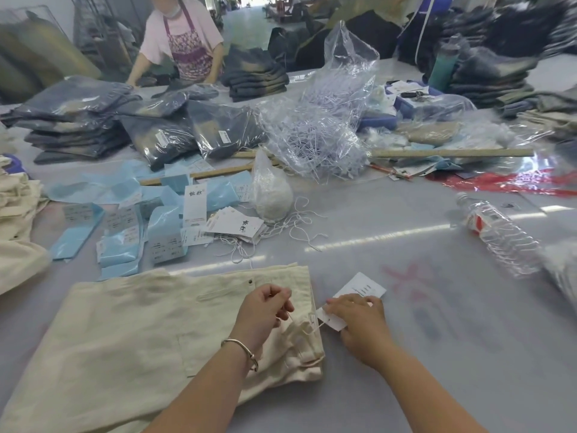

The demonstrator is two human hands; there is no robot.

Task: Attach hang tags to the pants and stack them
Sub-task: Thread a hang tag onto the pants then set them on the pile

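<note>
Clutter fills the far half of the grey tabletop [406, 245]: a loose heap of clear plastic bags with white tag strings [324, 126], a small knotted bag of white string loops [271, 192], scattered pale-blue packets [125, 220], a fan of spare white hang tags [234, 225] with loose strings trailing from them, and two wooden rulers [452, 152] lying end to end behind them. One empty plastic water bottle [496, 235] lies on its side to the right, well apart from the work. Bagged dark jeans [162, 135] and stacks of folded denim sit further back, where another person in an apron [184, 42] stands at the far edge. Nothing lies between the hands and the garment.

One pair of cream pants [140, 332] lies flat at the near edge, waistband toward the right. The left hand [265, 307], a bangle on its wrist, rests on the waistband and pinches a thin white string [309, 328] running through the fabric. The right hand [359, 314], just beside the waistband on the bare tabletop, has its fingers closed on a hang tag [331, 320] tied to that string; a second white tag [362, 285] shows just beyond its fingers. More cream fabric [18, 245] is piled at the left edge.
</note>
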